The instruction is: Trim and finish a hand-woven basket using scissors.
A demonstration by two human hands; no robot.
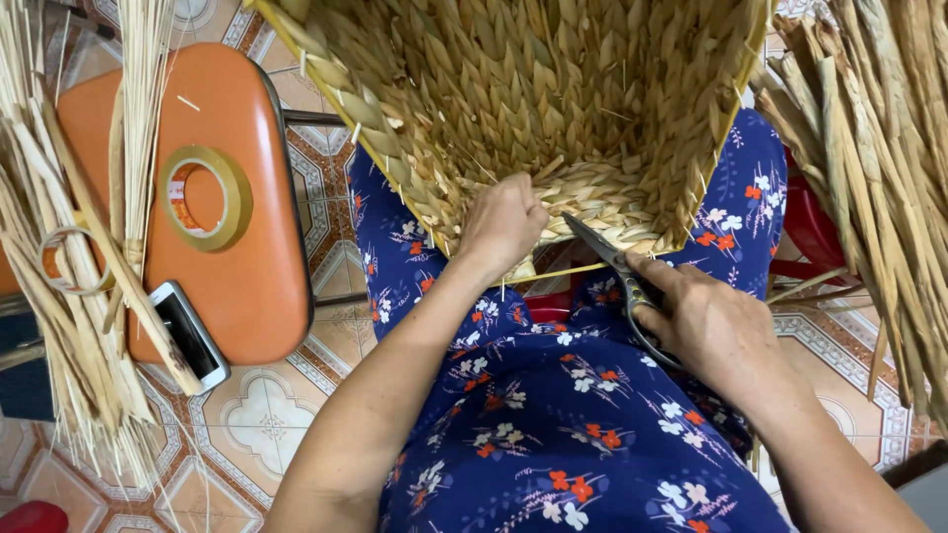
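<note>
Head view. Large woven basket of pale plaited straw (553, 109) rests tilted on the person's lap, its mouth toward the body, likely so the inner weave can be reached. Left hand (502, 225) is closed into a fist, pinching something at the basket's inner wall, directly beneath the knuckles. Right hand (716, 331) grips dark metal scissors (617, 271), blades pointing toward the left hand, tips just beside it. Orange padded stool (252, 266) sits well left of the left hand.
</note>
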